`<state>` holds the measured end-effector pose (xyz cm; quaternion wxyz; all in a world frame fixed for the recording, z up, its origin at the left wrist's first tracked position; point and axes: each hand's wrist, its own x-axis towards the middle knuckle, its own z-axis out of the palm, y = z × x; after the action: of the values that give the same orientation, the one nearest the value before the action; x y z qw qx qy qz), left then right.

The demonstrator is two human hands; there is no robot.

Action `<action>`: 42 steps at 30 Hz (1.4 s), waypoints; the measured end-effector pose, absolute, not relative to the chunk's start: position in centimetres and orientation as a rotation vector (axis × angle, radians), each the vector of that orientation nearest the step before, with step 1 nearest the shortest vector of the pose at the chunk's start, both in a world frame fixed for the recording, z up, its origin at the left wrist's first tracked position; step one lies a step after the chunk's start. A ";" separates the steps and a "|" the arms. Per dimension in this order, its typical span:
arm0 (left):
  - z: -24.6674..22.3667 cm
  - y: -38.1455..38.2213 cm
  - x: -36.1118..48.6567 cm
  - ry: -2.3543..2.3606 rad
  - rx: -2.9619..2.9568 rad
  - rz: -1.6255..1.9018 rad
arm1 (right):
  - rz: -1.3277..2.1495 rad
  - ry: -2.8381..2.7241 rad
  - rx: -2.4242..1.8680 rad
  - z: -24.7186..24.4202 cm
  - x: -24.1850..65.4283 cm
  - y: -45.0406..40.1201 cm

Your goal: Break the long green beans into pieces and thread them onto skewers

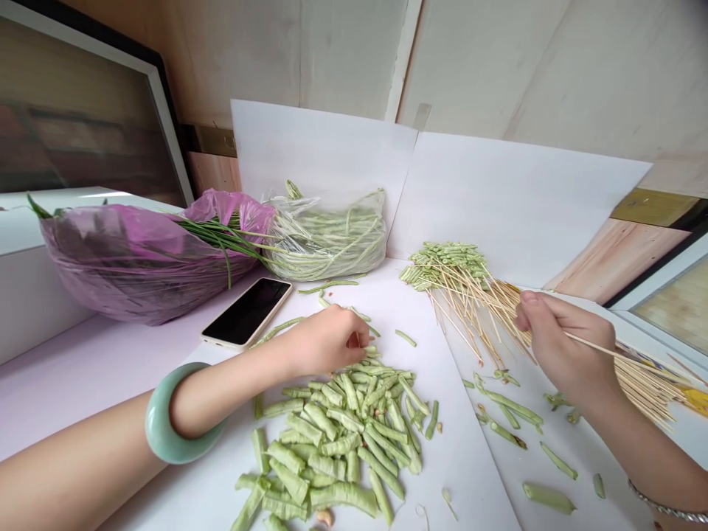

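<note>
Beans [343,435], cut into short green pieces, lie heaped on white paper [476,487] toward 6 o'clock on a tabletop. The left hand [324,341] reaches in from 8 o'clock, its fingers [354,341] curled closed against the top of the heap. Whether they pinch a piece is hidden from view. A wide, pale green bangle [177,413] circles that wrist.

The right hand [564,346] comes in from 4 o'clock, with thumb and fingers closed, gripping a thin bamboo skewer [602,348] that points toward 3 o'clock. A loose bunch of bare skewers [647,391] lies just past that hand, and a thin silver bracelet [669,510] sits on its wrist. Scattered bean pieces [531,413] dot the paper below it.

At 1 o'clock, threaded skewers [448,265] lie fanned out, their beans gathered at the far ends. At 11 o'clock, a phone [247,312] lies face up beside a clear plastic bag [326,240] of long, uncut beans. At 10 o'clock sits a purple bag [144,258], with chives [221,240] poking from it.
</note>
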<state>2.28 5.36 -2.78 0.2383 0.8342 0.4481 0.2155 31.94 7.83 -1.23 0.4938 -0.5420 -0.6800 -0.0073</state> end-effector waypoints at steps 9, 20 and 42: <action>-3.9 6.7 2.3 1.009 1.588 0.735 | 0.776 -2.056 -1.036 -1.3 28.0 4.6; -2.2 4.8 2.6 1.185 2.504 0.301 | 0.845 -2.163 -1.077 -2.1 27.6 4.6; -4.0 6.9 2.4 1.079 1.794 0.867 | 0.930 -1.895 -0.939 -2.8 26.8 3.7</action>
<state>2.43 6.87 -4.04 0.4241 0.7171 0.4312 0.3464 26.85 3.69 -2.85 0.4036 -0.3719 -0.7505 0.3682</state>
